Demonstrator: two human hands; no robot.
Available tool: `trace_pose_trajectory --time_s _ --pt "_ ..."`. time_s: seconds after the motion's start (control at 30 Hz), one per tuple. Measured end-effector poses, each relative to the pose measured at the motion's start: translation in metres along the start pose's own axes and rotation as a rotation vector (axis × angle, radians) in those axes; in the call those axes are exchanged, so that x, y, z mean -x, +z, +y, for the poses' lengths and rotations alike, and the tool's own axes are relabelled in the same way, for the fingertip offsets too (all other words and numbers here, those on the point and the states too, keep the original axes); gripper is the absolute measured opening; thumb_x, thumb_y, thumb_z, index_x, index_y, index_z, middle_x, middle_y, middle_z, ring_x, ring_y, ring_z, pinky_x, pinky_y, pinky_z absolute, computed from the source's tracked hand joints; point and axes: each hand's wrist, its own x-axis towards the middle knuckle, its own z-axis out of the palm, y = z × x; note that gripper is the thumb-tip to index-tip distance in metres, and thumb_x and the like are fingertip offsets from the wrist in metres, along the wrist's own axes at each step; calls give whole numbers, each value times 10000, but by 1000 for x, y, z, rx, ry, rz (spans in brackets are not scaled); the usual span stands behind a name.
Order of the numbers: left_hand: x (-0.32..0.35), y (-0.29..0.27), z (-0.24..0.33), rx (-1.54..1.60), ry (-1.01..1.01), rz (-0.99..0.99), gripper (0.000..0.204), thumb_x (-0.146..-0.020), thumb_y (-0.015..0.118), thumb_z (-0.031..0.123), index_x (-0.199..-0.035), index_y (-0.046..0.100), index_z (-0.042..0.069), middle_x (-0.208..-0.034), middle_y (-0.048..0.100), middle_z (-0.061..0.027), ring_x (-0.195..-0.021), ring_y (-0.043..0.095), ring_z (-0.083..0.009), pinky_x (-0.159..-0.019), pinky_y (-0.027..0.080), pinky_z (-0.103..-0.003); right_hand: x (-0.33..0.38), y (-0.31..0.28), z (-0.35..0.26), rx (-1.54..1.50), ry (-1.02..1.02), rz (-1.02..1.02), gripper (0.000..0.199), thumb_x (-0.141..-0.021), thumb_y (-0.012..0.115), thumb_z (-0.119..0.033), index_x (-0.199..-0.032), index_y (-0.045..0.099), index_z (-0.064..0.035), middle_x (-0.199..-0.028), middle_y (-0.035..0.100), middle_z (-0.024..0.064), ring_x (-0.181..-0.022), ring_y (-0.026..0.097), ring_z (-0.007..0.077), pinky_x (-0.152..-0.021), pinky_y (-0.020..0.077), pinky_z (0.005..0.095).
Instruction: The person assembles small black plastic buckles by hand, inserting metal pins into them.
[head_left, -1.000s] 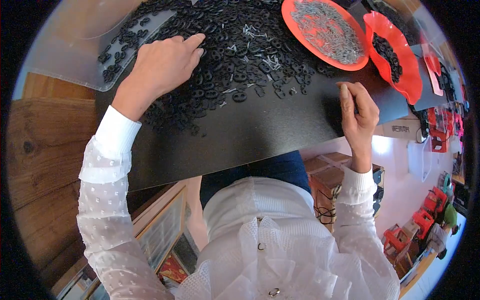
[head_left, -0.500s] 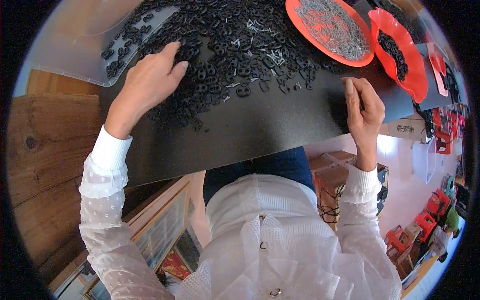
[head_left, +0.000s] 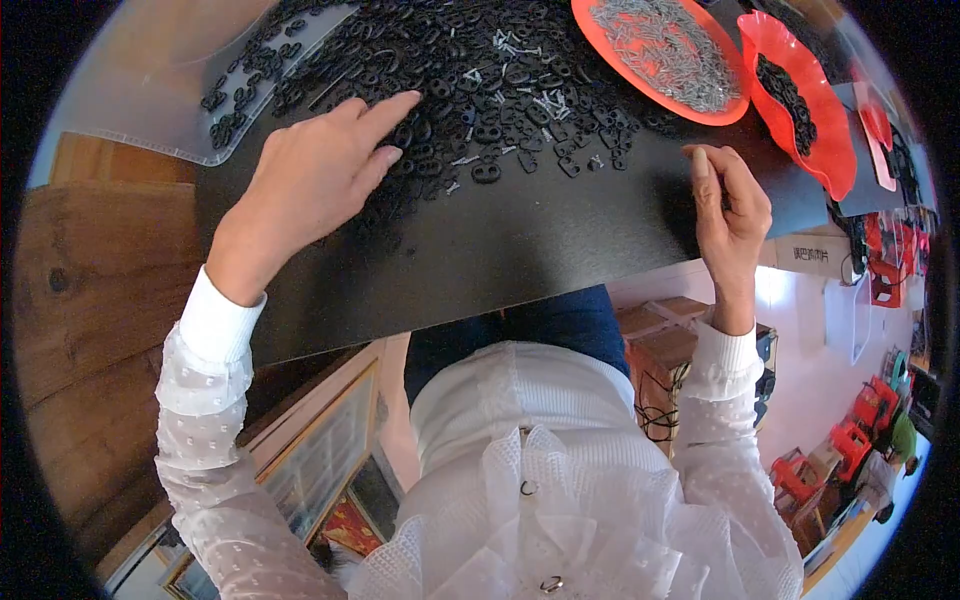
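Observation:
A large pile of small black plastic pieces with two holes [head_left: 440,85] covers the far part of the dark table [head_left: 480,250]. Loose silver screws [head_left: 552,104] lie scattered among them. My left hand [head_left: 312,175] is over the pile's near left side, index finger stretched out and thumb apart, nothing visibly held. To the right, clear of the pile, my right hand [head_left: 735,205] is closed in a pinch near the table's right part. Whatever is between its fingertips, if anything, is hidden.
A red plate [head_left: 733,112] full of silver screws sits at the far right, beside a wavy-rimmed red bowl [head_left: 835,150] holding black pieces. At far left lies a clear plastic bin [head_left: 150,125] with more black pieces. Cardboard boxes [head_left: 665,320] stand below the table.
My left hand has moved right and slightly nearer over the pile, and its index finger now points further out. My right hand has hardly moved and stays pinched.

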Motion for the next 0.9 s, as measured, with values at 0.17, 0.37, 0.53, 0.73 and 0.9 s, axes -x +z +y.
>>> trace_pose_trajectory --time_s 0.17,0.37,0.53,0.73,0.9 --pt "-13 9 -3 -176 63 25 468 -900 548 183 -1356 439 184 -878 537 -134 -776 600 -330 -614 504 -416 -1 -1 0 7 -10 -17 84 -885 598 -41 -891 616 41 -713 564 94 -606 525 151 -572 425 270" --pt "-27 13 -6 -184 35 84 445 -912 533 174 -1347 445 197 -860 541 -132 -739 599 -341 -622 506 -423 0 1 -1 0 23 -6 92 -889 597 -49 -903 619 39 -706 559 93 -601 519 144 -570 424 267" --pt "2 7 -13 -150 -18 186 379 -889 563 186 -1266 528 171 -845 559 -118 -728 610 -319 -606 500 -415 1 2 2 1 20 0 104 -891 603 -65 -908 623 35 -710 566 89 -608 526 135 -573 430 263" --pt "19 8 24 -195 122 100 445 -818 634 246 -1245 557 148 -783 499 -93 -720 552 -281 -594 456 -384 1 0 5 8 -3 -12 113 -896 599 -76 -909 625 33 -715 572 80 -614 530 130 -578 432 258" --pt "5 19 6 -229 159 212 376 -823 627 225 -1185 592 127 -789 504 -87 -715 558 -278 -590 464 -387 0 2 -1 -33 53 -35 107 -895 602 -72 -913 623 32 -707 560 79 -616 520 121 -576 427 252"
